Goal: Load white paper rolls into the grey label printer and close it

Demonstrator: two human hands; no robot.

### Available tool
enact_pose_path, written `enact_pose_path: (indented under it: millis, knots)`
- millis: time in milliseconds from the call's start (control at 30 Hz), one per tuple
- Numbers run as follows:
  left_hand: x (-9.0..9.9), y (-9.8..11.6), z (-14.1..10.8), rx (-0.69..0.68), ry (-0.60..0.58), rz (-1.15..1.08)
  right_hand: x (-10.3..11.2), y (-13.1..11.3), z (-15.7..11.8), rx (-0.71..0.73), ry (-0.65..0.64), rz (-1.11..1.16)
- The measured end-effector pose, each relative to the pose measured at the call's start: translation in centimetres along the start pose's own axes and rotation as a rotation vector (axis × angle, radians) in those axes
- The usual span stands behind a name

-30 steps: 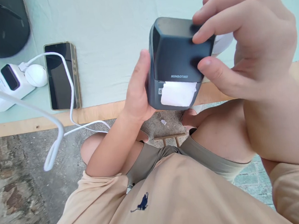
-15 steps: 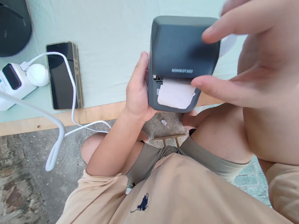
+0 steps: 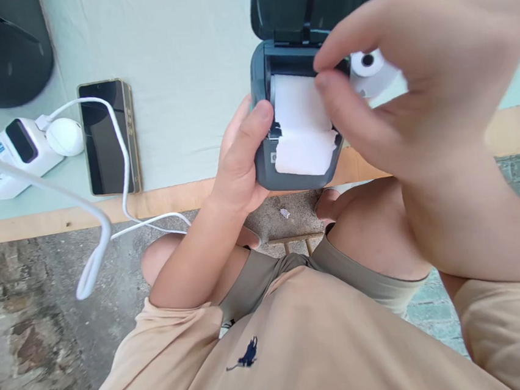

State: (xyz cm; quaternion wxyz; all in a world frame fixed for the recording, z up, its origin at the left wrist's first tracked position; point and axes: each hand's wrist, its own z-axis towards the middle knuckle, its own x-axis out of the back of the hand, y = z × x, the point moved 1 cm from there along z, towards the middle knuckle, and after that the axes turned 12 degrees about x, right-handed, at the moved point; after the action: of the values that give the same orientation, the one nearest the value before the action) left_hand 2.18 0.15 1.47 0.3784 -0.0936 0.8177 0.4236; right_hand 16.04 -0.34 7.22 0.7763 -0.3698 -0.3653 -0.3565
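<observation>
My left hand [image 3: 242,154] grips a dark grey label printer [image 3: 302,182] by its left side, thumb on the rim of the housing. The printer's lid [image 3: 283,9] is swung up and back, so the compartment shows. White label paper [image 3: 301,102] lies inside, and a ragged-edged end of it hangs over the front. With thumb and forefinger pinched together, my right hand [image 3: 396,77] is at the upper right edge of this paper. My right hand hides part of the compartment's right side.
Behind my right hand, a white paper roll [image 3: 363,81] is partly visible on the table. A phone [image 3: 105,142], a white power bank [image 3: 17,154] with a white cable [image 3: 122,147], a round white piece [image 3: 65,137] and a black case [image 3: 13,65] lie at the left. The table's wooden edge [image 3: 172,197] runs in front of me.
The printer's lid has gone from closed to raised, baring the paper inside. My right hand has moved from beside the lid to the paper, its fingers coming together. My left thumb has shifted onto the rim.
</observation>
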Motion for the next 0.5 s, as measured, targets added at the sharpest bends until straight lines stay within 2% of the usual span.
enact_pose_path:
  millis: [67,133,200,267,333,400,467,500]
  knots:
    - [-0.1,0.0,-0.1,-0.024,0.001,0.029,-0.4,0.4,-0.4,0.067,-0.183,-0.184]
    - [-0.3,0.0,-0.1,-0.035,-0.012,0.085,-0.6,0.6,-0.6,0.032,-0.339,-0.259]
    - [-0.3,0.1,-0.2,-0.026,-0.015,0.132,-0.6,0.3,-0.7,0.003,-0.444,-0.282]
    - [-0.3,0.1,-0.3,-0.01,-0.007,0.159,-0.3,-0.2,-0.6,-0.008,-0.491,-0.316]
    - [-0.3,0.2,-0.3,-0.006,0.0,0.173,0.2,-0.5,-0.4,-0.005,-0.467,-0.331]
    - [-0.2,0.1,-0.3,-0.017,-0.006,0.167,0.7,-0.6,-0.4,0.023,-0.376,-0.296]
    - [-0.1,0.0,-0.2,-0.025,-0.016,0.143,1.1,-0.3,-0.5,0.007,-0.284,-0.106]
    - [-0.1,0.0,-0.1,-0.025,-0.018,0.126,1.2,0.2,-0.6,-0.053,-0.211,0.049]
